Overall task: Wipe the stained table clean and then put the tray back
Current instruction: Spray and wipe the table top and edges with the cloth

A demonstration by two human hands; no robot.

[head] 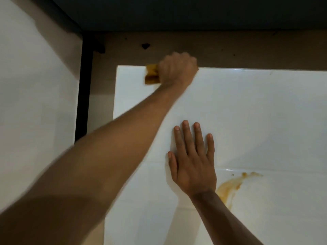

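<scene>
A glossy white table (247, 106) fills the middle and right of the head view. My left hand (177, 69) reaches to its far left corner and grips a yellow-brown cloth (151, 75), which sticks out to the left of the fist and lies on the tabletop. My right hand (192, 156) lies flat on the table near the middle, fingers straight and spread. A brownish-orange stain (230, 186) streaks the surface just right of my right wrist. No tray is in view.
Beyond the table's far edge runs a beige floor (230, 50) with dark specks. A black vertical frame (85, 85) stands left of the table, beside a white panel (35, 103). A dark surface (194, 13) spans the top.
</scene>
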